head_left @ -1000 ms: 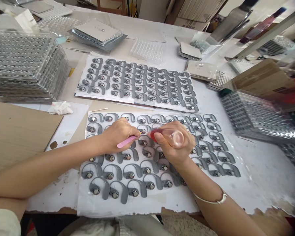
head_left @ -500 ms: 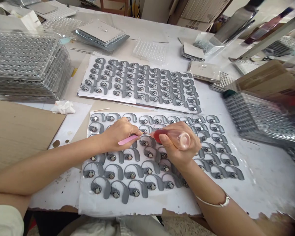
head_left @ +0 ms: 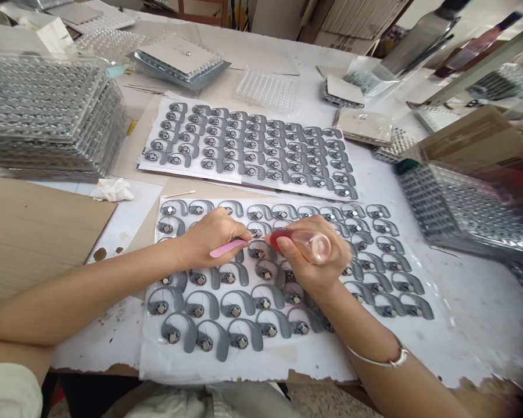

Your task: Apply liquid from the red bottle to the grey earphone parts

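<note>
Forearms (head_left: 91,296) reaching in from both sides over a white-covered table (head_left: 475,313), a thin metal bangle (head_left: 377,361) on the right wrist. Nearest, grey ear-hook pieces (head_left: 178,331), each set with a round metal disc, lie in spaced rows on a white backing sheet (head_left: 253,363); the spacing appears to keep each piece separately reachable. Left hand (head_left: 211,235): fingers closed narrowly on a pink stick (head_left: 226,248), its end directed at a disc in the upper rows. Right hand (head_left: 314,255): fingers wrapped around a clear bottle (head_left: 303,244) with a red tip, held on its side with the tip toward the same spot, just beside the left fingers. Both hands are held close together, probably for steadiness, and their contact with the piece beneath is hidden. Left of the sheet, a cardboard sheet (head_left: 35,232), a crumpled tissue (head_left: 113,190) and a cotton swab (head_left: 178,194). Beyond, a second sheet of ear-hook pieces (head_left: 244,145) in similar rows, flanked by stacked clear trays (head_left: 47,116) on the left and (head_left: 457,209) on the right, placed within reach of the work area. Farthest, a single clear tray (head_left: 265,90) and cardboard boxes (head_left: 357,17)
</note>
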`<state>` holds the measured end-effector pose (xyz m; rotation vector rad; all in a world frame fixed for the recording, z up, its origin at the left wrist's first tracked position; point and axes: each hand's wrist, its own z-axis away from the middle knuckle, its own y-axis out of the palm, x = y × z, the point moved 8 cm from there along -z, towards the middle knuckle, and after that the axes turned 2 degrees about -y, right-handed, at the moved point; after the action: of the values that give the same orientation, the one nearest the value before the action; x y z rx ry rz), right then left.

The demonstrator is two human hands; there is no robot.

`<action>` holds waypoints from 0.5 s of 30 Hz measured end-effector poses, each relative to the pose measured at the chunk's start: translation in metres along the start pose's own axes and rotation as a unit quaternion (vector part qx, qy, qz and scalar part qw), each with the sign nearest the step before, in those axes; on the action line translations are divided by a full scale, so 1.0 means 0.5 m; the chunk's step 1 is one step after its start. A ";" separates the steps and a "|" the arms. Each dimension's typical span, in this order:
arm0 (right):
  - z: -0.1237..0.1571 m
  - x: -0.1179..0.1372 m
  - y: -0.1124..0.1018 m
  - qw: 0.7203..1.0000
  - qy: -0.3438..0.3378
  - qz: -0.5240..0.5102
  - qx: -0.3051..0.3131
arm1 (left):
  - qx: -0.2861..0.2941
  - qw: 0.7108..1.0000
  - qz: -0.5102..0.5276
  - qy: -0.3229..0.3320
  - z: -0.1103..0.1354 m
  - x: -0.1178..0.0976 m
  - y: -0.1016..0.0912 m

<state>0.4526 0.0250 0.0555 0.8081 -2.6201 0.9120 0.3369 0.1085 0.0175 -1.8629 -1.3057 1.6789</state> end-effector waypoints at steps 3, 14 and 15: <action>-0.004 0.003 0.000 1.000 -0.004 -0.009 -0.003 | -0.002 1.000 0.003 0.002 0.000 -0.001 -0.001; -0.008 -0.014 -0.010 0.996 0.054 -0.052 -0.040 | -0.003 0.999 0.031 -0.021 0.001 0.005 0.000; -0.011 -0.024 -0.022 0.994 0.074 -0.065 -0.053 | -0.009 0.998 0.048 -0.033 -0.001 0.008 -0.004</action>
<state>0.4692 0.0263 0.0604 0.8374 -2.4338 0.7602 0.3358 0.1129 0.0168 -1.9227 -1.2793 1.7976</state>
